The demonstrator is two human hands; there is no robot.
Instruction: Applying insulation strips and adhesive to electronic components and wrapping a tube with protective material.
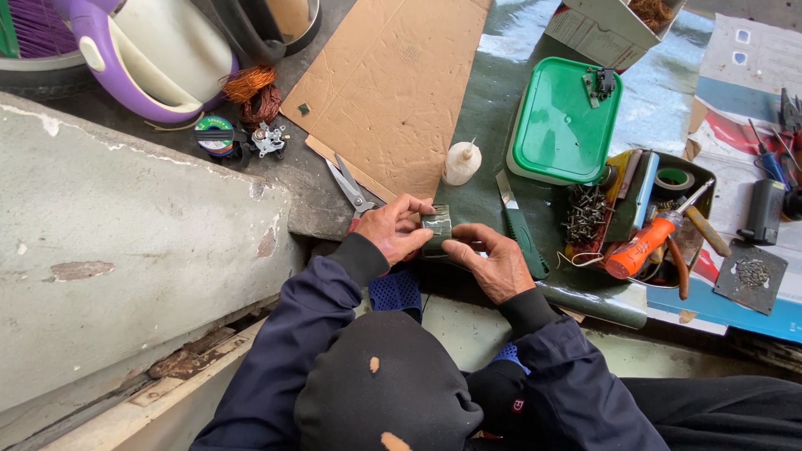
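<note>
Head view: left hand (393, 230) and right hand (493, 263) are gripping a small green block (436, 227) between fingertips, at the worktop's near edge. Open tool tray (708, 188) is holding an orange screwdriver (643, 244), screws (585, 215), tape roll (673, 179); green lidded box (560, 125) is sitting behind it.

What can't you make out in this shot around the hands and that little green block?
Head view only:
- Green block: its sides and underside are covered by the left hand and right hand.
- Scissors: handles hidden behind the left hand.
- Tray of tools: small parts too tiny to identify.
- Kettle: cut off by the top edge.
</note>
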